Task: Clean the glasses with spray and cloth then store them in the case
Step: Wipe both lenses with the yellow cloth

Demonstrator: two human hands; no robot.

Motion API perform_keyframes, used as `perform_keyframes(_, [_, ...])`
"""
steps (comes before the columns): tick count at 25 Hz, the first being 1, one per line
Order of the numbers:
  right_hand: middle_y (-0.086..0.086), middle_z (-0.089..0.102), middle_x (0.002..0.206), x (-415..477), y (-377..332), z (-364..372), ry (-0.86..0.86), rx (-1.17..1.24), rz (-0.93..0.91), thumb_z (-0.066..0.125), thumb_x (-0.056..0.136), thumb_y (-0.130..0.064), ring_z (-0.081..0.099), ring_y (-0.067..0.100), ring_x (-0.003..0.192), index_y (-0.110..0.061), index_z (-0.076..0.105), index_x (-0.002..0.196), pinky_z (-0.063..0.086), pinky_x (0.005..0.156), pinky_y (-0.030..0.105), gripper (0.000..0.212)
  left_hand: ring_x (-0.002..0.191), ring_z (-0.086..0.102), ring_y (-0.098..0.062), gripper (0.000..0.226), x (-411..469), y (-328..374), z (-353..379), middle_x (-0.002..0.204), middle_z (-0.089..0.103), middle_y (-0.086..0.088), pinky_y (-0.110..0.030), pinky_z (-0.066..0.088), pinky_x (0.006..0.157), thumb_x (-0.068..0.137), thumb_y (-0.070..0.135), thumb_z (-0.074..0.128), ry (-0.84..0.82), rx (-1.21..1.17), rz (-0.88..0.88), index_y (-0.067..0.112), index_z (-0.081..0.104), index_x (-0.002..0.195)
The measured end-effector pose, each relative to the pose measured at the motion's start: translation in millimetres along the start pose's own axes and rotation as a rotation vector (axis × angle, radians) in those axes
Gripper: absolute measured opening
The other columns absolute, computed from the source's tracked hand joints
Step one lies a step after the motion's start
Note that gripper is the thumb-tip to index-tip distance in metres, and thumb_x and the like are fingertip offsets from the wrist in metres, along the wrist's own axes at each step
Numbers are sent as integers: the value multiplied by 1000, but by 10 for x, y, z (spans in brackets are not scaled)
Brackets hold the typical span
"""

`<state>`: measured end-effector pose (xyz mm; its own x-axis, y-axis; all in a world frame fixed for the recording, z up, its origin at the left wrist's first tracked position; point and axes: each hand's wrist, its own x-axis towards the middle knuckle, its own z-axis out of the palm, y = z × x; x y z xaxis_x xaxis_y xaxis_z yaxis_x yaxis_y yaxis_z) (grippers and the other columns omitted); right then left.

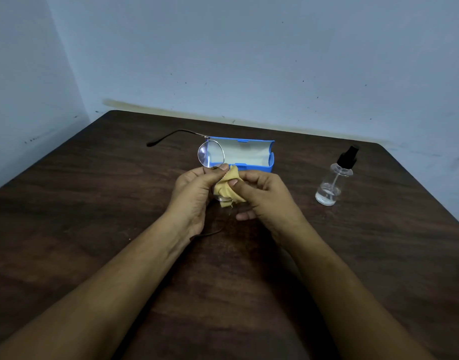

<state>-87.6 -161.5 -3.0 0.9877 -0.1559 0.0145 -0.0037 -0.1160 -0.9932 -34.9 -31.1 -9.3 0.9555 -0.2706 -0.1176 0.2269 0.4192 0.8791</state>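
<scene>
Thin metal-framed glasses (210, 155) are held upright above the table, one lens up and one down, arms unfolded. My left hand (197, 193) grips the frame at the bridge. The upper lens is bare, and its arm points away to the left. A yellow cloth (227, 187) wraps the lower lens, pinched there by my right hand (262, 196). Just behind both hands lies the blue glasses case (251, 155), its lid open and nothing visible inside. A clear spray bottle (333, 178) with a black nozzle stands upright to the right, apart from my hands.
A dark wooden table (93, 203) carries everything and stands in a corner of pale blue walls. Its back edge (314, 133) runs close behind the case, and its right edge lies not far beyond the bottle.
</scene>
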Motion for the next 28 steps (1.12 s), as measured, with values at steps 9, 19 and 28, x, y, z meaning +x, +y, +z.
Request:
perform_keyframes(9, [4, 76, 73, 26, 41, -1, 125, -188, 26, 78, 87, -34, 67, 12, 62, -10, 68, 89, 54, 52, 32, 26, 64, 70, -8, 22, 1, 6, 20, 84, 74, -3, -20, 56, 57, 91, 2, 65, 47, -57, -11, -6, 67, 112])
perform_keyframes(19, [26, 76, 86, 34, -3, -118, 64, -44, 50, 76, 84, -2, 69, 32, 76, 5, 72, 91, 57, 80, 53, 11, 71, 72, -15, 5, -7, 9, -27, 80, 77, -8, -28, 60, 72, 86, 9, 74, -15, 163, 14, 5, 75, 88])
perform_keyframes(28, [29, 75, 96, 71, 23, -38, -19, -35, 34, 63, 90, 4, 69, 28, 79, 10, 70, 100, 55, 72, 34, 14, 68, 63, -18, 9, 4, -12, -24, 77, 71, -11, -25, 56, 61, 87, 11, 74, -7, 103, -5, 3, 72, 87])
